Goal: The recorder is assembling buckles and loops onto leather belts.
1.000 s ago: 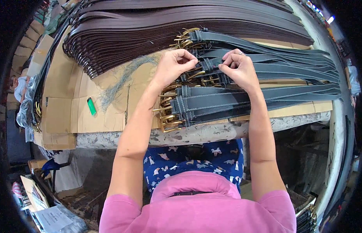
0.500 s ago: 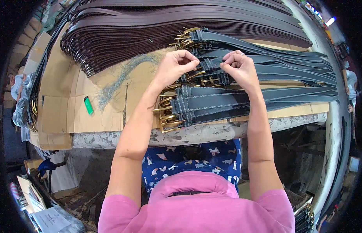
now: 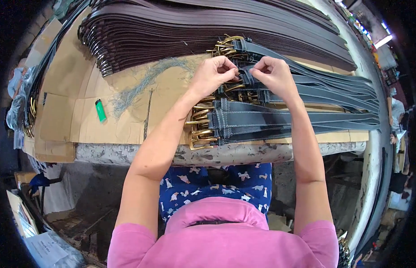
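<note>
Two hands [image 3: 243, 76], pinching grey belt [image 3: 250, 80] between them

No packages, labels, signs, screens visible.

A belt workshop is shown: dark brown belts [image 3: 208, 27] are stacked in long rows on a cardboard-covered bench [image 3: 65, 111], grey belts [image 3: 297, 120] with brass buckles [image 3: 200, 129] are piled beside them, and thread scraps [image 3: 141, 85] are strewn about
</note>
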Action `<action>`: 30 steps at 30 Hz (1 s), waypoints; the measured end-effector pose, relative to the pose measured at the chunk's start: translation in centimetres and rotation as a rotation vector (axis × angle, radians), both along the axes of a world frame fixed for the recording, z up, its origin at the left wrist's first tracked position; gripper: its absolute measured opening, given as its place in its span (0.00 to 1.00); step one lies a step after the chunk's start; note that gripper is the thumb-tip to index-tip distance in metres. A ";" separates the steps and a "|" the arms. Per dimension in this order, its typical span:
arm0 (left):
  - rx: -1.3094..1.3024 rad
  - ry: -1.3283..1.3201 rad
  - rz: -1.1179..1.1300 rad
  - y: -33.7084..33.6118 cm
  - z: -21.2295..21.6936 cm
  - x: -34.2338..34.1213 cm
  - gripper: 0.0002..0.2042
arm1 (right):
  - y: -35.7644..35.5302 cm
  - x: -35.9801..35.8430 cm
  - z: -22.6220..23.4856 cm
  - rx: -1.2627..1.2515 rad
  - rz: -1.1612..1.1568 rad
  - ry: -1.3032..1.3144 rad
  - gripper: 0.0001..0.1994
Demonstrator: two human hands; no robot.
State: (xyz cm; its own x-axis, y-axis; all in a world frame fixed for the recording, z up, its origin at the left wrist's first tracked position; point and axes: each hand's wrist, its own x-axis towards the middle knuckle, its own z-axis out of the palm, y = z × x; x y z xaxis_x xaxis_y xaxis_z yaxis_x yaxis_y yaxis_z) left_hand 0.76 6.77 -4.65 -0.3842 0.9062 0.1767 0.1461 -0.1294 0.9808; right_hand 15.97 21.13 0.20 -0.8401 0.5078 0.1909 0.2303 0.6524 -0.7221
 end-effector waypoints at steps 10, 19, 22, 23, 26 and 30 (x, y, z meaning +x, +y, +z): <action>0.004 0.117 0.035 0.1 0.4 0.3 0.07 | -0.9 -1.7 1.7 0.160 -0.037 -0.172 0.10; 0.004 0.110 0.037 0.0 0.1 0.2 0.07 | -1.2 -2.1 1.7 0.174 -0.076 -0.250 0.10; -0.003 0.132 0.032 0.0 0.0 0.2 0.07 | -1.0 -2.1 1.6 0.162 -0.075 -0.249 0.10; 0.002 0.123 0.031 0.0 0.0 0.2 0.07 | -1.0 -2.0 1.6 0.161 -0.070 -0.245 0.10; 0.010 0.118 0.027 0.1 -0.1 0.2 0.07 | -0.9 -2.0 1.4 0.155 -0.063 -0.235 0.10; 0.028 0.074 0.051 0.1 -0.2 0.2 0.07 | -0.8 -1.8 1.5 0.146 -0.051 -0.222 0.10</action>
State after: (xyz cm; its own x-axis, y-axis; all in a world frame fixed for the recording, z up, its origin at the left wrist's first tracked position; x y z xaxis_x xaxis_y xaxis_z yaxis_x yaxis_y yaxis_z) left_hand 0.92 6.91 -4.84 -0.4142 0.8802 0.2317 0.2254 -0.1474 0.9631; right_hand 14.13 20.32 1.67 -0.8435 0.5311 0.0795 0.4076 0.7295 -0.5493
